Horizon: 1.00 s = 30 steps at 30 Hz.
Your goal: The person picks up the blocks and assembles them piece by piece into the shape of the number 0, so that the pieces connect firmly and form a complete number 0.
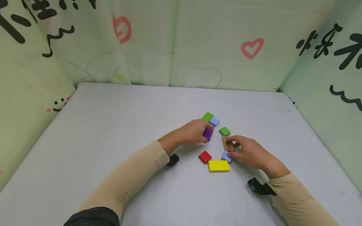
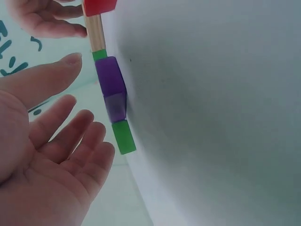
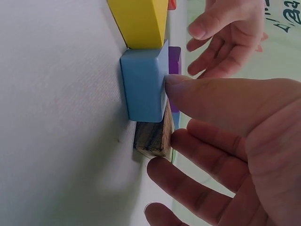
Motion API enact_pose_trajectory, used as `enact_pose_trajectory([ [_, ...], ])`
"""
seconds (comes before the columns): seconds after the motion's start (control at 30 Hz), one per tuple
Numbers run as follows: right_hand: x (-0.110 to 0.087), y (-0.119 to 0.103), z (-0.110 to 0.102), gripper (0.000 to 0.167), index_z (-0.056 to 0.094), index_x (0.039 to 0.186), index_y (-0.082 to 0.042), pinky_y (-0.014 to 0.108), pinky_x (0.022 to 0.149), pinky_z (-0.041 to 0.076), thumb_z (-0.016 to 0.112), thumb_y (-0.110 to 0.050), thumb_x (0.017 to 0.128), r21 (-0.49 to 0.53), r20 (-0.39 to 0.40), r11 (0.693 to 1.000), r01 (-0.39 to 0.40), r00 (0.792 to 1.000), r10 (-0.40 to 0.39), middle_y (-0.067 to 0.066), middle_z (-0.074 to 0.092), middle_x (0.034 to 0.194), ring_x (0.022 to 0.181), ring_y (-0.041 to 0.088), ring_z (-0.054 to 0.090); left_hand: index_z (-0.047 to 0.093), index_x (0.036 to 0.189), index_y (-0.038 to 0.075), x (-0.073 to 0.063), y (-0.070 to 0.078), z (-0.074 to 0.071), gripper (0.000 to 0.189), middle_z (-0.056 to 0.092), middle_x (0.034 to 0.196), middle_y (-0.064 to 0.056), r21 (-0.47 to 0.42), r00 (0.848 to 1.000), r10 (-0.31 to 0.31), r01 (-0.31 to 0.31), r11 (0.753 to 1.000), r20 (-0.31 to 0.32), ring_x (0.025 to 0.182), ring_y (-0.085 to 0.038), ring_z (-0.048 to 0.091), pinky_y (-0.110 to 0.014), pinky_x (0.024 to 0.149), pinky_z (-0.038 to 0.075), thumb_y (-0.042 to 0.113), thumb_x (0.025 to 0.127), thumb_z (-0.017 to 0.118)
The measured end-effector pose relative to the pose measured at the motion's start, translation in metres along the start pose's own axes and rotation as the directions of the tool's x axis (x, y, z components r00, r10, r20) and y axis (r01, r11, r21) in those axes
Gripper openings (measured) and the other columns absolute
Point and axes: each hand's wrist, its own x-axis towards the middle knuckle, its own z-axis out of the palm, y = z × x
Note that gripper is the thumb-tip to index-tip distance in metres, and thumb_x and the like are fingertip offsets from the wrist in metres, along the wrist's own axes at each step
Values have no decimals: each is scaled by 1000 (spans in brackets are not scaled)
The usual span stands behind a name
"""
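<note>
Coloured blocks lie in a loose ring on the white table. My left hand [image 1: 193, 131], thumb and fingers apart, is at the purple block [image 1: 208, 133] on the ring's left side. Beyond it sit a green block [image 1: 207, 116] and a light blue block [image 1: 214, 121]. On the right side, my right hand [image 1: 250, 152] has its thumb at a blue block [image 3: 146, 84] and its fingertips by a plain wooden block [image 1: 228, 145]. A second green block [image 1: 224, 131] adjoins the wooden one's far end. Nearest me are the yellow block [image 1: 219, 166] and the red block [image 1: 205, 157].
The white table [image 1: 127, 113] extends around the blocks. Pale green printed curtains [image 1: 209, 47] hang behind it and along both sides. A black wrist strap piece [image 1: 261, 187] sits at the right cuff, another [image 1: 173, 159] at the left.
</note>
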Motion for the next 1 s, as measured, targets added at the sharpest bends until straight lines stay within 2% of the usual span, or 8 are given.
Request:
enact_pose_trajectory([
  [0.37, 0, 0, 0, 56, 54, 137, 0, 51, 88, 52, 77, -20, 89, 2, 0, 1000, 2, 1000, -2, 22, 60, 126, 108, 37, 58, 52, 144, 13, 15, -6, 3, 55, 53, 138, -6, -29, 998, -47, 49, 998, 40, 125, -21, 49, -32, 100, 47, 18, 93, 73],
  [0.73, -1, 2, 0, 55, 55, 135, 0, 51, 87, 52, 76, -20, 89, 0, -6, 1000, 17, 1000, -17, 20, 61, 125, 107, 37, 59, 47, 147, 15, 18, -8, 3, 52, 52, 140, -6, -22, 997, -55, 56, 998, 60, 124, -21, 49, -33, 103, 45, 17, 99, 65],
  [1.0, -1, 1, 1, 55, 54, 137, 0, 51, 88, 52, 76, -20, 90, -2, -5, 1000, 13, 1000, -13, 21, 60, 127, 108, 37, 59, 52, 142, 11, 15, -8, 3, 53, 55, 134, -6, -2, 997, -66, 66, 998, 50, 119, -19, 51, -30, 99, 47, 20, 94, 73],
])
